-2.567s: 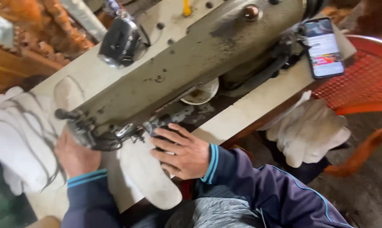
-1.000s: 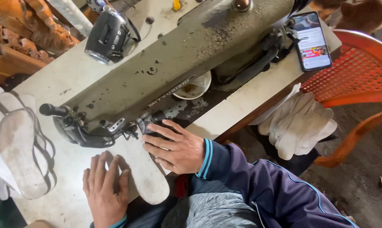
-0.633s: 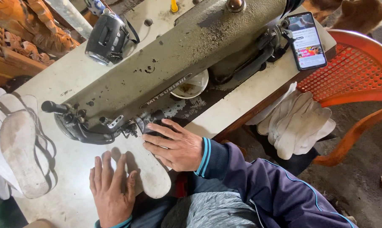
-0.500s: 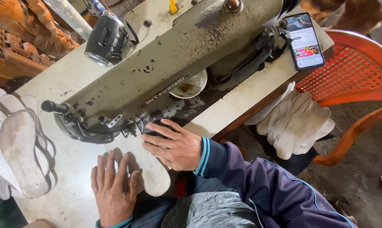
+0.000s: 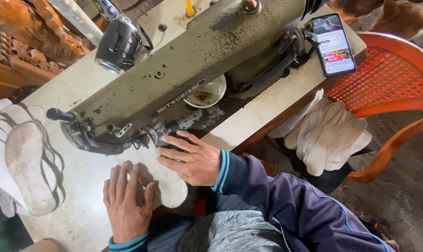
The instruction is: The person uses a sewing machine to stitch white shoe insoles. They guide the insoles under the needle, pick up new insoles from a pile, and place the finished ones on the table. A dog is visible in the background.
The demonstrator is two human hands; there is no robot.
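A worn grey-green industrial sewing machine (image 5: 183,79) lies across a pale table (image 5: 76,205). Under its needle end sits a white sole-shaped piece (image 5: 167,184). My right hand (image 5: 190,156) rests flat on that piece beside the needle, fingers spread and pointing left. Flat on the near left part of the same piece lies my left hand (image 5: 126,200), fingers pointing up toward the machine head. Neither hand grips anything.
A stack of white sole pieces (image 5: 20,163) lies at the table's left edge. More white pieces (image 5: 328,137) are piled on an orange plastic chair (image 5: 393,74) at right. A lit phone (image 5: 334,44) leans on the table's far right; a black motor-like unit (image 5: 118,44) sits behind.
My left hand came back from the machine's needle end and settled flat on the white piece. The right hand has stayed on the piece by the needle.
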